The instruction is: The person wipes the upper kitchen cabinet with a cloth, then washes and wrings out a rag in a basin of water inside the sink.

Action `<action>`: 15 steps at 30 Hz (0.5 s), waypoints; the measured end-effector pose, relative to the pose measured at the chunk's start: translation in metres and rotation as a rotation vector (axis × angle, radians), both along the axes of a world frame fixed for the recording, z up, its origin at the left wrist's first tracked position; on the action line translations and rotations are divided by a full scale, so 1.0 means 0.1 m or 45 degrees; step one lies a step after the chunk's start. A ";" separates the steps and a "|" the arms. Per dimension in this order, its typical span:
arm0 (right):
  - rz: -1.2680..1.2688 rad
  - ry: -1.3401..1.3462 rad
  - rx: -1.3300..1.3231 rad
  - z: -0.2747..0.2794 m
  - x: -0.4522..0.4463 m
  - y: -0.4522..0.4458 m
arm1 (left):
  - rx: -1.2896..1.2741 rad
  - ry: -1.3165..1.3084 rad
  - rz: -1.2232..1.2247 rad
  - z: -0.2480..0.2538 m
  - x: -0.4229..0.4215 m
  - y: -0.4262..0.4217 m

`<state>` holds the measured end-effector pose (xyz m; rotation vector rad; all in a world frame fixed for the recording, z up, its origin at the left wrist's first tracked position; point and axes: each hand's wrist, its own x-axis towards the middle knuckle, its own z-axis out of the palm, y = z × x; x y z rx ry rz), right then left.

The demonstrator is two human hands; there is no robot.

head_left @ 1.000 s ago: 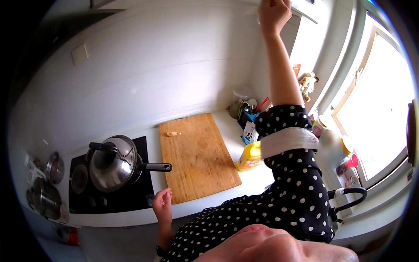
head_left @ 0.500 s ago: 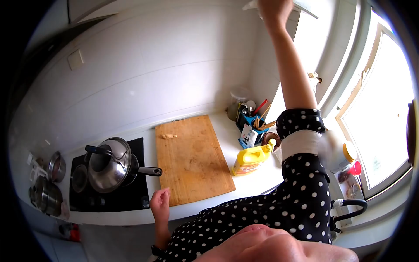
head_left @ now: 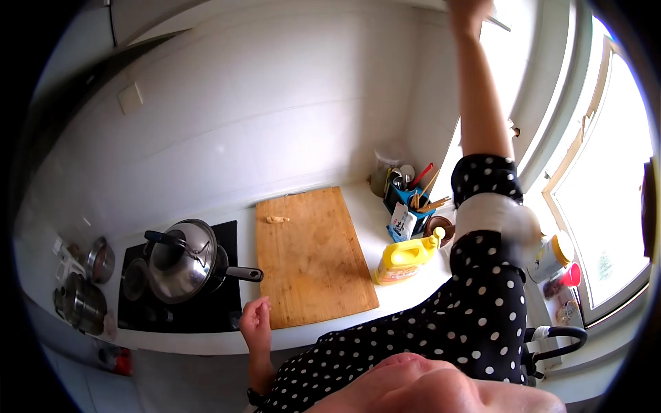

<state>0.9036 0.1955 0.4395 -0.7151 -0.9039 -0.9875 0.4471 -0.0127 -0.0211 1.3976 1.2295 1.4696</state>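
My left hand [head_left: 255, 322] hovers at the counter's front edge, by the near left corner of the wooden cutting board [head_left: 320, 268]. Its fingers are curled in and nothing shows in them. A small knobbly tan piece that looks like ginger root [head_left: 277, 219] lies on the far left part of the board. High up at the top edge of the view is my right hand [head_left: 471, 9], on a raised arm; its fingers are cut off, so what they hold, if anything, is hidden.
A lidded pan [head_left: 182, 265] stands on the black cooktop [head_left: 224, 313], its handle pointing at the board. Right of the board are a yellow jug [head_left: 406, 260] and a blue utensil holder [head_left: 399, 196]. Pots [head_left: 82, 303] sit far left; an open window [head_left: 602, 186] is at right.
My raised right hand has shifted up and right, partly out of view; the white thing seen beside it before no longer shows. The view has shifted slightly. My left hand remains curled.
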 end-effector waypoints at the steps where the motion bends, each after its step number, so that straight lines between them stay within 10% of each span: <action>1: 0.514 0.232 -0.040 0.07 0.40 0.05 | 0.017 0.015 0.020 0.01 0.01 0.01; 9: -0.064 -0.279 -0.107 -0.45 0.06 -0.16 | -0.070 -0.003 -0.016 0.00 0.09 0.09; 15: 0.490 0.498 -0.255 -0.20 1.01 -0.28 | -0.078 0.022 -0.006 0.02 0.17 0.13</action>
